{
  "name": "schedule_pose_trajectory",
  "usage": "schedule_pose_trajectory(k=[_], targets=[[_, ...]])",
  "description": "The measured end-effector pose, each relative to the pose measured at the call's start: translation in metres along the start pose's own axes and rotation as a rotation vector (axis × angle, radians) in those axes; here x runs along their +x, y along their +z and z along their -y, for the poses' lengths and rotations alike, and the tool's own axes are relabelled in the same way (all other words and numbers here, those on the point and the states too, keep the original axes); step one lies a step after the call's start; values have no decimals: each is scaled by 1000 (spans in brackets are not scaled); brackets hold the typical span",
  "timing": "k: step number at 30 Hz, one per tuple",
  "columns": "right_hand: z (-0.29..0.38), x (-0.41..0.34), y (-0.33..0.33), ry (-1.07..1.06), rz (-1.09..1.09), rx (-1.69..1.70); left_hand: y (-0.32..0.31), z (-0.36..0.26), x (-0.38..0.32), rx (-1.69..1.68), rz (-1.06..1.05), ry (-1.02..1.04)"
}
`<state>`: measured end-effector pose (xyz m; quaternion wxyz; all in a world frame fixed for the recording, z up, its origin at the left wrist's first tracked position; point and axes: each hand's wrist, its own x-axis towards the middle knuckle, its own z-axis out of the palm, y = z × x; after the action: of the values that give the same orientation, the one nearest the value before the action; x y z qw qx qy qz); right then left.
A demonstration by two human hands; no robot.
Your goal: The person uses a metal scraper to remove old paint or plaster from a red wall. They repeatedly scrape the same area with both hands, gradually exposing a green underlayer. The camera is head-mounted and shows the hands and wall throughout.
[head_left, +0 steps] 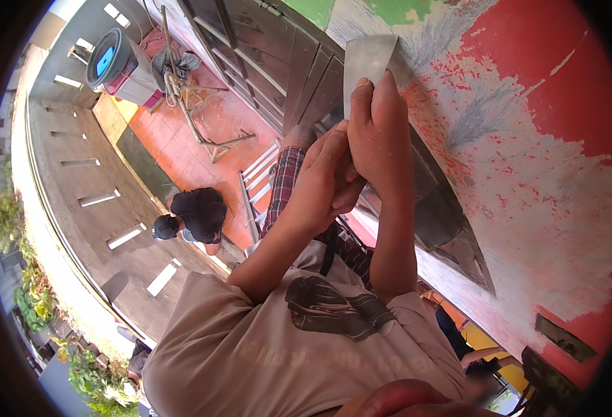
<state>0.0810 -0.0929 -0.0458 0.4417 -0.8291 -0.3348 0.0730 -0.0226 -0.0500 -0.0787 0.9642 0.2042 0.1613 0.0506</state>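
Both hands are together on one flat metal scraper blade (369, 58), its wide edge close to the painted wall (519, 130). My right hand (381, 130) grips the blade with thumb and finger on its face. Below and beside it, my left hand (327, 167) is closed around the lower part of the tool; the handle is hidden by the fingers. The wall shows red and green paint with a large patch of bare, whitish, scratched surface. Specks of pale dust lie on my right hand.
A dark door or window frame with panes (311, 68) adjoins the wall. Below are a metal ladder (256, 193), a wooden pole frame (194, 125), a lidded bin (134, 78) and a crouching person in black (199, 213). Another person's arm (483, 354) shows at lower right.
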Motion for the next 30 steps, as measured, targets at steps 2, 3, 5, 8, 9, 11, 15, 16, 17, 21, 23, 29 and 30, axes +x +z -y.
schedule_pose_trajectory(k=[2,3,5,8,9,11,15,16,17,21,23,29,30], targets=[[4,1,-2,77,10,6,3,-1,-1,2,-24,6],[6,2,-3,141,33,1,3,-1,-1,10,-10,-1],[6,2,-5,105,36,-3,5,1,-2,44,6,-23],[3,0,-7,101,56,-22,6,5,-2,-11,-43,9],[2,-1,-8,58,56,-21,8,8,-2,14,-29,7],[0,-2,-11,95,43,-40,12,13,0,46,-4,54],[-2,5,-17,106,76,-46,20,17,6,31,-47,44],[-2,7,-17,100,97,-56,21,15,8,-42,-11,112],[-1,8,-16,85,93,-60,21,13,7,-55,-31,80],[4,5,-10,153,34,-90,17,4,-1,-39,-19,29],[5,3,-8,89,33,-67,16,1,-6,-42,-16,0],[4,6,-15,126,82,-66,22,6,-4,-76,-24,-55],[3,8,-16,124,86,-79,24,8,-2,-32,-44,-39]])
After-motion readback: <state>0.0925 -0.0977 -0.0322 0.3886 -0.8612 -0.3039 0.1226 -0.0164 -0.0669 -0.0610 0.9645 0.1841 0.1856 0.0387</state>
